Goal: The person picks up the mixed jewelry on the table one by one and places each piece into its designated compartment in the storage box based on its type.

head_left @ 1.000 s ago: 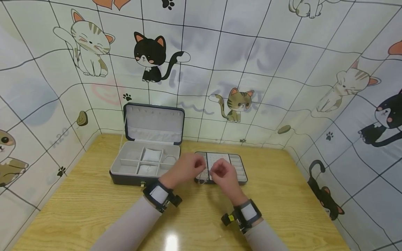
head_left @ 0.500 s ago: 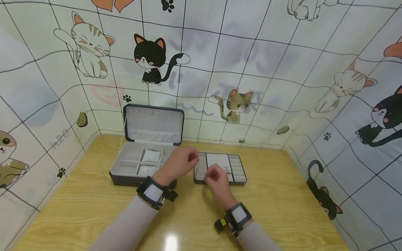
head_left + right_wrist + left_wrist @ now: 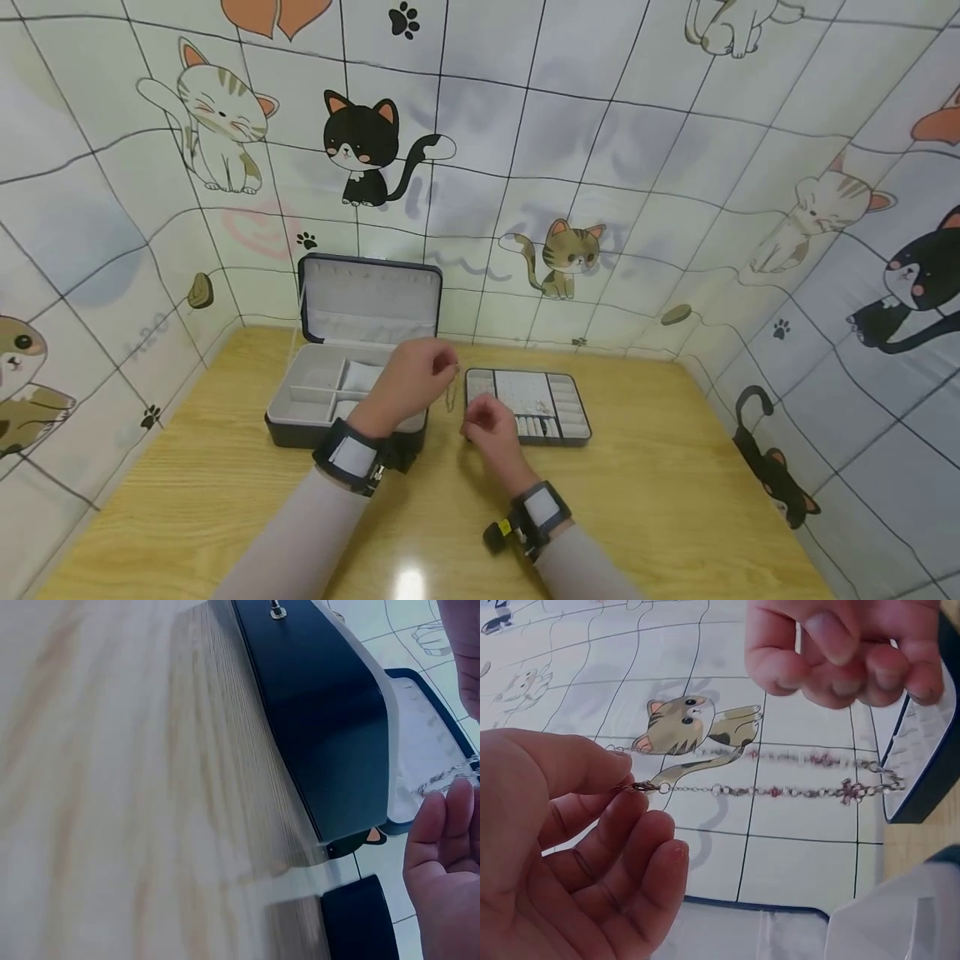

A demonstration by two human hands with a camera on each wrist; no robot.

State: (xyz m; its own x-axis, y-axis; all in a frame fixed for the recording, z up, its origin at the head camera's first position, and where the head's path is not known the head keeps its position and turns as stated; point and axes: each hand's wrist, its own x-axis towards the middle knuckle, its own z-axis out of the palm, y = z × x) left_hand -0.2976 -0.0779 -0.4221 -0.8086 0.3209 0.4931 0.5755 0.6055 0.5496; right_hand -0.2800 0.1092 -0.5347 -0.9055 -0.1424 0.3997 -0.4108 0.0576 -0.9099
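Observation:
My left hand [image 3: 408, 382] pinches the clasp end of a thin beaded chain bracelet [image 3: 772, 792] between thumb and forefinger. The bracelet hangs as a doubled loop, with small pink and clear beads and flower shapes. It dangles just right of the open dark blue jewelry box [image 3: 296, 435]. My right hand [image 3: 495, 433] is held in front of the jewelry tray [image 3: 573, 439], fingers loosely curled. In the left wrist view the right hand's fingers [image 3: 845, 684] are apart from the bracelet, and nothing shows in them.
White cushions [image 3: 360, 375] sit in some box compartments; others are hidden behind my left hand. Small jewelry pieces [image 3: 538, 407] lie on the tray's middle panel, above a row of ring slots [image 3: 532, 427]. A cat-print cloth [image 3: 480, 200] stands behind the wooden table [image 3: 637, 500].
Both hands have moved left from over the tray, and the left has also risen a little, carrying the bracelet towards the box. More of the tray now shows.

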